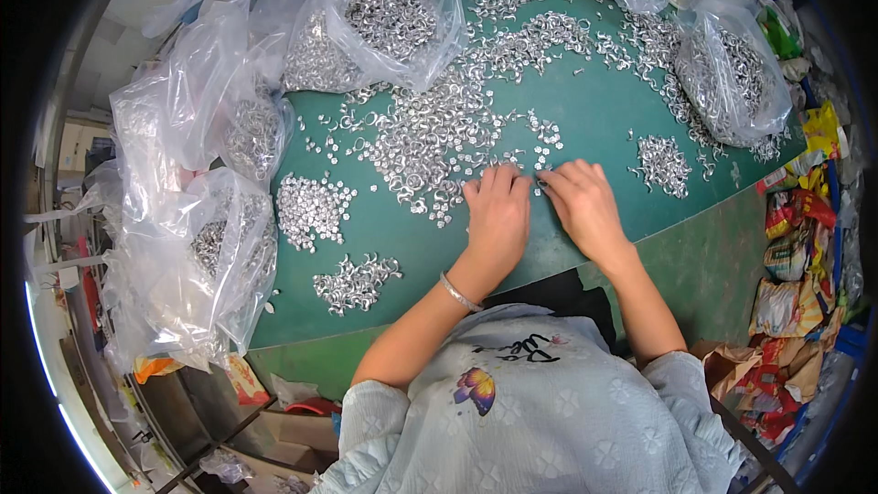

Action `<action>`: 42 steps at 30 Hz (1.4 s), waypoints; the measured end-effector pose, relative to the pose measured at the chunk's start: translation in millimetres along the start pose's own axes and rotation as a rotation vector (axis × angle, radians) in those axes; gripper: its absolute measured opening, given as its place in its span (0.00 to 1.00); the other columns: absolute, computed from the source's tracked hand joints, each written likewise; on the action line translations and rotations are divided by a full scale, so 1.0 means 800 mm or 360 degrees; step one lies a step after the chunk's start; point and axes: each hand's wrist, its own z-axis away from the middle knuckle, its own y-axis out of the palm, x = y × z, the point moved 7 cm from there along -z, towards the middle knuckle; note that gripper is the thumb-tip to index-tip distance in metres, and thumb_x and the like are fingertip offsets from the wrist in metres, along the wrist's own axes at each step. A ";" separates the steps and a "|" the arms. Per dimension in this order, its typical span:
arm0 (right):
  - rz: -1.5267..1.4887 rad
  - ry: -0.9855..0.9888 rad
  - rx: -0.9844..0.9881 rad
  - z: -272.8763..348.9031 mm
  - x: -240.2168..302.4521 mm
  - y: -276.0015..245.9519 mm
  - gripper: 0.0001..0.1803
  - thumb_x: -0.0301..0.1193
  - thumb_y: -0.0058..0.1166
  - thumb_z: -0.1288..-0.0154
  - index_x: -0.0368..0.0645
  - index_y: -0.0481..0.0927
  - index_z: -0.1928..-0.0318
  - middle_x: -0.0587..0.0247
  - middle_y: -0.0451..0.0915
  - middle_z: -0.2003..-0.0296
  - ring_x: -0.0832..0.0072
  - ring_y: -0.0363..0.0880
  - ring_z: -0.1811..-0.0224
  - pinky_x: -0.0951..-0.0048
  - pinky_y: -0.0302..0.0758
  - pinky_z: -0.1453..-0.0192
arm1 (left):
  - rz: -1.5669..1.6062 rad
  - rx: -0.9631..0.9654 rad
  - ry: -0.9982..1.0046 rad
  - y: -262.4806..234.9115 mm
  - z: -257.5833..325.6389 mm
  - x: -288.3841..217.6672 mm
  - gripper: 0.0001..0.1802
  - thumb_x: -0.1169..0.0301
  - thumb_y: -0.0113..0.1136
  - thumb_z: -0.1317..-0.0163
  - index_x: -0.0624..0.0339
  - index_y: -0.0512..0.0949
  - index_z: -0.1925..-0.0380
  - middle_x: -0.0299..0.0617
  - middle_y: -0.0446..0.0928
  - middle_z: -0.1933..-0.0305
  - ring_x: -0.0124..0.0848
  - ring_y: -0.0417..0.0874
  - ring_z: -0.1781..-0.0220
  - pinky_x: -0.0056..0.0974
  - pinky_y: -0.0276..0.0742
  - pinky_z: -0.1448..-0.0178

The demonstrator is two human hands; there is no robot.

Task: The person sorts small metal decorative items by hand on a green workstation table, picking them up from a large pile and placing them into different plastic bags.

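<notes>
On the green table, at the near edge of a wide heap of small silver metal pieces (421, 137), my two hands work close together. My left hand (501, 210), with a bracelet (459, 293) at its wrist, has its fingers bent downward and pressed together. My right hand (585, 204) is closed in a pinch just beside it. Whatever lies between the fingertips is too small and too hidden to make out. A few loose pieces (540, 165) lie right beyond the fingertips. Many pieces in the heap look like little curved hooks or rings.
Smaller piles sit left, one of flower-like pieces (313, 210) and one of curved pieces (357, 284); another pile (662, 166) is at right. Clear plastic bags of metal parts (393, 23) crowd the left and far side, with another bag (732, 82) at far right. Colourful packets (791, 247) hang beside the table.
</notes>
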 end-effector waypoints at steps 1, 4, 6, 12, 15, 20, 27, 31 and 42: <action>0.0049 -0.0016 0.0012 0.001 0.001 0.005 0.07 0.23 0.60 0.46 0.42 0.82 0.65 0.62 0.76 0.69 0.63 0.74 0.63 0.64 0.68 0.57 | 0.0000 0.0015 -0.0006 -0.003 0.002 -0.001 0.11 0.77 0.62 0.45 0.57 0.79 0.60 0.38 0.74 0.57 0.37 0.73 0.52 0.44 0.62 0.49; 0.0113 -0.0040 0.0032 0.002 0.001 0.010 0.06 0.25 0.60 0.46 0.42 0.82 0.65 0.63 0.76 0.69 0.64 0.74 0.64 0.65 0.66 0.58 | 0.0023 0.0034 -0.0037 -0.017 0.012 -0.003 0.11 0.77 0.63 0.46 0.57 0.79 0.61 0.38 0.75 0.57 0.37 0.74 0.53 0.44 0.62 0.49; 0.0046 -0.0021 0.0025 0.000 -0.003 0.002 0.06 0.24 0.61 0.45 0.41 0.82 0.66 0.64 0.77 0.70 0.64 0.74 0.64 0.66 0.66 0.58 | 0.0071 0.0013 -0.0069 -0.027 0.018 0.001 0.11 0.77 0.63 0.46 0.58 0.79 0.62 0.38 0.75 0.57 0.37 0.74 0.53 0.44 0.62 0.49; -0.1211 0.0877 0.0061 0.024 -0.054 0.002 0.03 0.23 0.60 0.38 0.38 0.81 0.63 0.72 0.79 0.72 0.86 0.71 0.73 0.79 0.65 0.68 | 0.0099 0.0045 -0.0114 -0.033 0.026 0.003 0.12 0.77 0.64 0.46 0.57 0.79 0.60 0.39 0.75 0.57 0.37 0.74 0.53 0.42 0.62 0.48; -0.1773 0.1055 0.0123 0.028 -0.050 0.013 0.04 0.25 0.59 0.34 0.38 0.81 0.60 0.75 0.79 0.70 0.92 0.69 0.71 0.85 0.64 0.69 | 0.0248 -0.0003 -0.0168 -0.035 0.024 -0.003 0.13 0.78 0.63 0.44 0.60 0.79 0.57 0.41 0.77 0.57 0.37 0.77 0.56 0.41 0.68 0.52; -0.1895 0.1100 0.0270 0.035 -0.032 0.031 0.04 0.24 0.58 0.34 0.38 0.81 0.60 0.73 0.80 0.69 0.90 0.70 0.72 0.86 0.66 0.68 | 0.0996 0.0106 -0.0383 -0.013 0.023 -0.008 0.20 0.81 0.62 0.40 0.66 0.75 0.47 0.46 0.81 0.62 0.32 0.82 0.65 0.34 0.76 0.65; -0.1930 0.1002 0.0249 0.031 -0.012 0.020 0.05 0.21 0.57 0.35 0.37 0.80 0.58 0.72 0.79 0.70 0.88 0.74 0.70 0.85 0.68 0.69 | 0.1157 0.0267 -0.0583 -0.004 0.029 -0.002 0.26 0.82 0.60 0.39 0.67 0.69 0.40 0.47 0.83 0.67 0.30 0.84 0.71 0.32 0.80 0.62; -0.1773 0.0969 0.0317 0.037 -0.020 0.023 0.06 0.20 0.57 0.36 0.36 0.80 0.59 0.70 0.79 0.68 0.86 0.75 0.70 0.84 0.70 0.67 | 0.1225 0.0242 -0.0645 -0.005 0.027 -0.006 0.25 0.82 0.59 0.39 0.67 0.69 0.40 0.47 0.83 0.65 0.30 0.84 0.69 0.33 0.80 0.61; 0.0269 0.0611 -0.0150 0.029 -0.123 -0.091 0.10 0.19 0.58 0.42 0.36 0.79 0.57 0.52 0.76 0.57 0.54 0.79 0.65 0.60 0.75 0.60 | 0.0271 0.0206 0.0060 -0.002 0.023 -0.018 0.19 0.80 0.61 0.45 0.65 0.77 0.51 0.47 0.73 0.46 0.45 0.73 0.43 0.46 0.69 0.43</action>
